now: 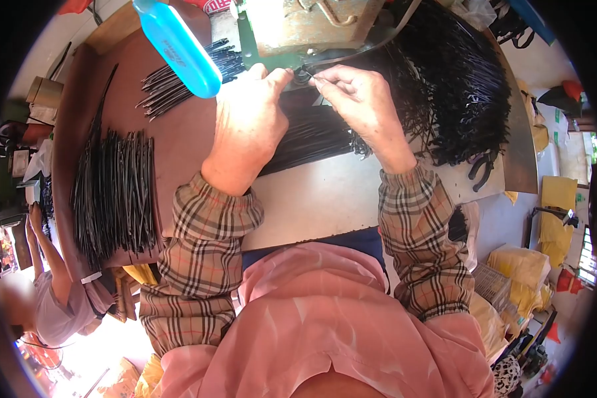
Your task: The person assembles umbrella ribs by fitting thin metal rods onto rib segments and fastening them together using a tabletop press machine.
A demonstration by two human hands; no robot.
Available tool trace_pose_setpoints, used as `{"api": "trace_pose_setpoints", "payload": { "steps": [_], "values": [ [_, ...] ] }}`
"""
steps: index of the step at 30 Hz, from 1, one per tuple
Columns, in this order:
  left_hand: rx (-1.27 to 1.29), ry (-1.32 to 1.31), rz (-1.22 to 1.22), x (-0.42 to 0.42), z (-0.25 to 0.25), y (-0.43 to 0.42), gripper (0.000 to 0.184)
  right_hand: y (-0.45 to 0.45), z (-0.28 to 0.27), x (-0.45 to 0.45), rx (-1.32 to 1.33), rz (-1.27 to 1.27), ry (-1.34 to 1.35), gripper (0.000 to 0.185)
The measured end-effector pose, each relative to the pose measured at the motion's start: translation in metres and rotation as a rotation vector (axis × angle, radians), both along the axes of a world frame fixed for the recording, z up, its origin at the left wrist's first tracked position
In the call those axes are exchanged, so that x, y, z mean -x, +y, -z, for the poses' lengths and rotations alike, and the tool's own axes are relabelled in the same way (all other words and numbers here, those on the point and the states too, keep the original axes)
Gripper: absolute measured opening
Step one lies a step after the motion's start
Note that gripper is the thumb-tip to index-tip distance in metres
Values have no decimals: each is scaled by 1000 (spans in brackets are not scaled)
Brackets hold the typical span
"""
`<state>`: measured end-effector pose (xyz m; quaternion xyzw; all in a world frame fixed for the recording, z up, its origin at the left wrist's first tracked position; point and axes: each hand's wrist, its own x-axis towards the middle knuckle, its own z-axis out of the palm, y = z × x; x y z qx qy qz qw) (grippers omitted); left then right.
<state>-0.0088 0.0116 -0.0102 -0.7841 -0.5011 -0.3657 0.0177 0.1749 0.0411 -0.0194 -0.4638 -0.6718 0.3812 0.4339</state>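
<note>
At the base of a worn metal machine (318,30), my two hands work close together. My left hand (251,116) is closed, its thumb and forefinger at a small dark part under the machine; what they grip is hidden. Thumb and forefinger of my right hand (361,96) pinch a thin black strand (310,74) whose other end reaches that same spot. Below the hands lies a pile of black strands (312,136). A further bundle of black strands (169,83) rests left of my left hand, partly under a blue plastic object (179,50).
Many long black strands (116,192) lie side by side on the brown table cover (186,139). A large black tangled heap (467,86) fills the right side, with black-handled pliers (481,171) near its lower edge. Another person (69,298) sits at the left.
</note>
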Motion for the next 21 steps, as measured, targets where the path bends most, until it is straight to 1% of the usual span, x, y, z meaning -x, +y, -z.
{"api": "trace_pose_setpoints", "payload": {
  "steps": [2, 5, 8, 11, 14, 15, 18, 19, 20, 21],
  "values": [
    [-105, 6, 40, 2, 7, 3, 35, 0, 0, -1, 12, 2, -11, 12],
    [-56, 20, 23, -3, 1, -1, 37, 2, 1, 0, 3, -4, -3, 13],
    [-157, -18, 15, -3, 11, 6, 32, 4, 4, -2, -28, -22, 13, 12],
    [12, 55, -127, -8, -11, -6, 24, 2, -3, -3, -85, -25, -41, 12],
    [511, -476, -1, 0, -18, -6, 18, -10, -24, -1, -128, -99, -152, 13],
    [591, -621, 41, 4, -20, -8, 16, -16, -29, 0, -136, -137, -191, 13],
    [812, -1058, 177, 13, -27, -19, 13, -24, -28, 2, -22, -157, 18, 13],
    [804, -1138, 146, 12, -28, -23, 12, -26, -28, -6, 103, -191, 106, 28],
    [804, -1295, 177, 12, -25, -24, 13, -30, -32, -14, 206, -265, 289, 50],
    [798, -1453, 210, 11, -18, -24, 15, -36, -30, -19, 245, -266, 398, 54]
  ]
}}
